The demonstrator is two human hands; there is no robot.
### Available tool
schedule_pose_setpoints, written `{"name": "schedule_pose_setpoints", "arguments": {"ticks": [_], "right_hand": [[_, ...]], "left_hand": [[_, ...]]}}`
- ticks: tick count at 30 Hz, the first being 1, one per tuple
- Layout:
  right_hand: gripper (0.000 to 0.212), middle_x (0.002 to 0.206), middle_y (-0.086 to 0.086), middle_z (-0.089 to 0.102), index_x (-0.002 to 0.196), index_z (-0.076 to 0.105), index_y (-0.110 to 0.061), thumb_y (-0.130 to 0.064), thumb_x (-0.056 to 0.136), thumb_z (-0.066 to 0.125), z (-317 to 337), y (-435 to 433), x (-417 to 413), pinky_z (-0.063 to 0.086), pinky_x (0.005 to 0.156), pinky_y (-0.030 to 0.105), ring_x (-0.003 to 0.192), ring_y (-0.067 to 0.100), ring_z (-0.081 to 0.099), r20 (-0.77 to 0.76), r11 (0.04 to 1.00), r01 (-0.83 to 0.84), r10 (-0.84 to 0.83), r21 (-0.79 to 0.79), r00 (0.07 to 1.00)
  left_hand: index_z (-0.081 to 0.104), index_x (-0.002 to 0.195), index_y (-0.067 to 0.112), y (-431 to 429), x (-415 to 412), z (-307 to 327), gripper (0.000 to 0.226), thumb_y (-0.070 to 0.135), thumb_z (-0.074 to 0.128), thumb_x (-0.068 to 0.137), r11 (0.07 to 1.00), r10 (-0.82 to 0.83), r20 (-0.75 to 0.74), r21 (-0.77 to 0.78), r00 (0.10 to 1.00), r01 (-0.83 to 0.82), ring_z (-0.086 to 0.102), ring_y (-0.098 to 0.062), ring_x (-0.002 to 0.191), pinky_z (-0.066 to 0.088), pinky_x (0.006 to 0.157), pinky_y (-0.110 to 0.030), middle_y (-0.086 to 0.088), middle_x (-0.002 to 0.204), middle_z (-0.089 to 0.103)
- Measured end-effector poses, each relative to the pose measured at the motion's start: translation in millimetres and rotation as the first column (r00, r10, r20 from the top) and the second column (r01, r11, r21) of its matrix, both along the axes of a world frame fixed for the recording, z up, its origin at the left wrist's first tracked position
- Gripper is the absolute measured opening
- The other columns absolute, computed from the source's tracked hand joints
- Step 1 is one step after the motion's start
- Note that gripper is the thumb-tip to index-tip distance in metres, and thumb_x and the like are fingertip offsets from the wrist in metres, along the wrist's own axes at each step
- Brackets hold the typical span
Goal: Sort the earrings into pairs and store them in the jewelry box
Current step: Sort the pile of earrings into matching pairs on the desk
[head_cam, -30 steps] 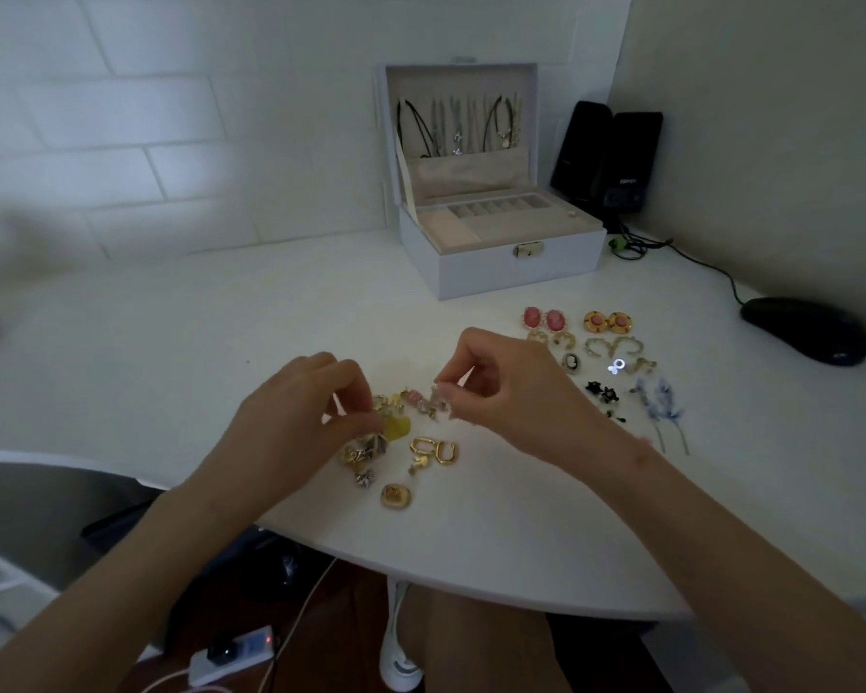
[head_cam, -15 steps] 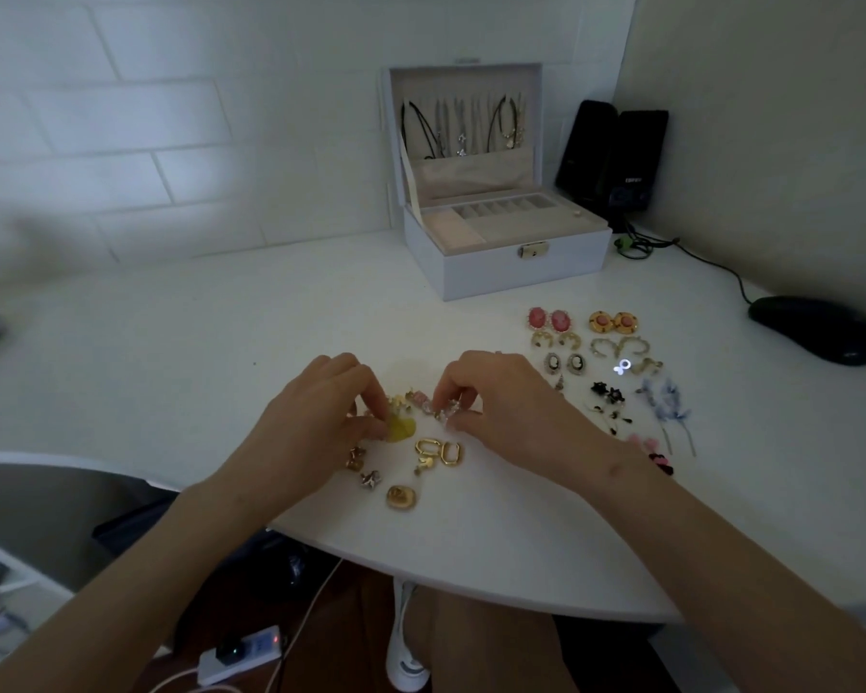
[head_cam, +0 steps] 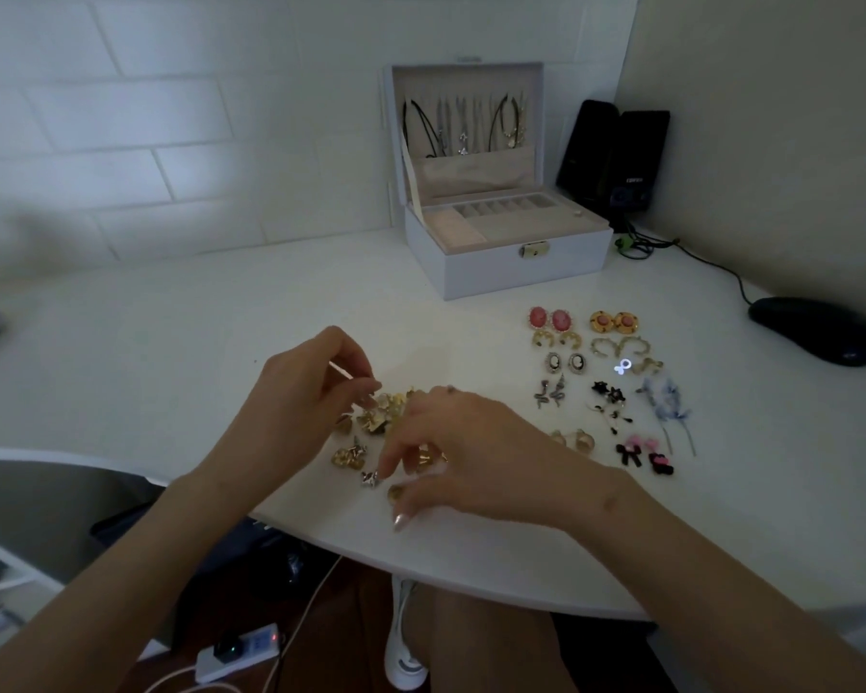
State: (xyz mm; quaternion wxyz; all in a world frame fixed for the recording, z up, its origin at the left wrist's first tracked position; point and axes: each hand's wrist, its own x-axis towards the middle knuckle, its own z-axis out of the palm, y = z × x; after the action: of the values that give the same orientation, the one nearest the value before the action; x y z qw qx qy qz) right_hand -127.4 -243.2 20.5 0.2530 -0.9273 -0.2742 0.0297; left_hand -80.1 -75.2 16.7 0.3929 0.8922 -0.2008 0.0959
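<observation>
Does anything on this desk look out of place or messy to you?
Mostly tidy: sorted pairs lie in rows on the right. Two things stand out: the gold earrings in front are a jumbled heap, and one bright white loop among the pairs glows oddly, perhaps glare.

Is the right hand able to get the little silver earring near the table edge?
Probably yes: the right hand has its fingers right beside the silver earring, and nothing covers it.
</observation>
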Motion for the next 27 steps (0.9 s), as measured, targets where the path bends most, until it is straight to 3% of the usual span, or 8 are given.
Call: {"name": "schedule_pose_setpoints", "arguments": {"ticks": [5, 11, 14, 16, 22, 27], "right_hand": [[0.016, 0.089, -0.004, 0.06, 0.09, 0.07, -0.017, -0.025, 0.076, 0.074, -2.0, 0.5, -0.7, 0.044, 0.074, 0.023, 0.079, 0.007, 0.052, -0.037, 1.0, -0.005, 0.005, 0.0, 0.999], [0.013, 0.088, -0.006, 0.054, 0.093, 0.068, -0.012, -0.014, 0.083, 0.062, -6.9, 1.8, -4.2, 0.036, 0.074, 0.014, 0.077, 0.001, 0.04, 0.09, 0.999, -0.043, 0.044, -0.009, 0.995], [0.011, 0.088, 0.002, 0.06, 0.091, 0.067, -0.006, -0.008, 0.08, 0.064, -8.6, 0.5, -5.1, 0.043, 0.073, 0.019, 0.077, 0.01, 0.052, 0.128, 0.993, -0.035, 0.021, 0.113, 0.992], [0.012, 0.085, 0.001, 0.063, 0.091, 0.067, -0.005, -0.006, 0.079, 0.066, -7.6, -4.1, -7.0, 0.045, 0.071, 0.016, 0.072, 0.006, 0.054, 0.114, 0.974, -0.009, -0.017, 0.227, 0.993], [0.019, 0.082, -0.008, 0.07, 0.095, 0.074, -0.018, -0.006, 0.08, 0.069, -3.0, -34.5, -15.4, 0.05, 0.071, 0.013, 0.074, 0.004, 0.064, -0.06, 0.857, 0.197, -0.191, 0.476, 0.98], [0.019, 0.077, 0.004, 0.073, 0.086, 0.072, -0.01, 0.005, 0.075, 0.07, 0.6, -62.5, -27.0, 0.056, 0.066, 0.02, 0.069, 0.012, 0.069, -0.297, 0.697, 0.388, -0.256, 0.603, 0.92]], "left_hand": [[0.062, 0.084, 0.015, -0.8, -0.7, 1.4, 0.007, 0.009, 0.065, 0.083, 1.0, -0.024, 0.019, 0.008, 1.0, 0.024, 0.064, 0.002, 0.073, 0.052, 0.068, -0.014, 0.006, 0.076, 0.066], [0.063, 0.08, 0.016, -4.3, -2.0, 1.6, 0.009, 0.008, 0.067, 0.081, 1.0, -0.02, 0.015, 0.013, 1.0, 0.02, 0.064, 0.001, 0.072, 0.05, 0.066, -0.01, 0.002, 0.079, 0.064], [0.065, 0.081, 0.016, -6.9, -2.5, 1.5, 0.008, 0.009, 0.068, 0.08, 0.999, -0.024, 0.044, 0.028, 0.999, 0.023, 0.064, 0.0, 0.075, 0.05, 0.07, -0.013, 0.003, 0.088, 0.059], [0.065, 0.081, 0.018, -9.3, -4.3, 2.5, 0.011, 0.008, 0.069, 0.079, 0.999, -0.029, 0.041, 0.031, 0.999, 0.028, 0.063, 0.0, 0.078, 0.05, 0.072, -0.014, 0.005, 0.089, 0.058], [0.066, 0.081, 0.019, -27.3, -16.0, 6.8, 0.014, 0.007, 0.07, 0.076, 0.994, -0.107, -0.053, -0.021, 0.993, 0.106, 0.063, 0.001, 0.079, 0.05, 0.068, -0.011, 0.001, 0.09, 0.06], [0.069, 0.083, 0.018, -47.9, -24.3, 6.9, 0.015, 0.007, 0.073, 0.075, 0.981, -0.191, -0.113, 0.001, 0.975, 0.192, 0.062, 0.001, 0.078, 0.05, 0.07, -0.011, 0.003, 0.089, 0.06]]}}
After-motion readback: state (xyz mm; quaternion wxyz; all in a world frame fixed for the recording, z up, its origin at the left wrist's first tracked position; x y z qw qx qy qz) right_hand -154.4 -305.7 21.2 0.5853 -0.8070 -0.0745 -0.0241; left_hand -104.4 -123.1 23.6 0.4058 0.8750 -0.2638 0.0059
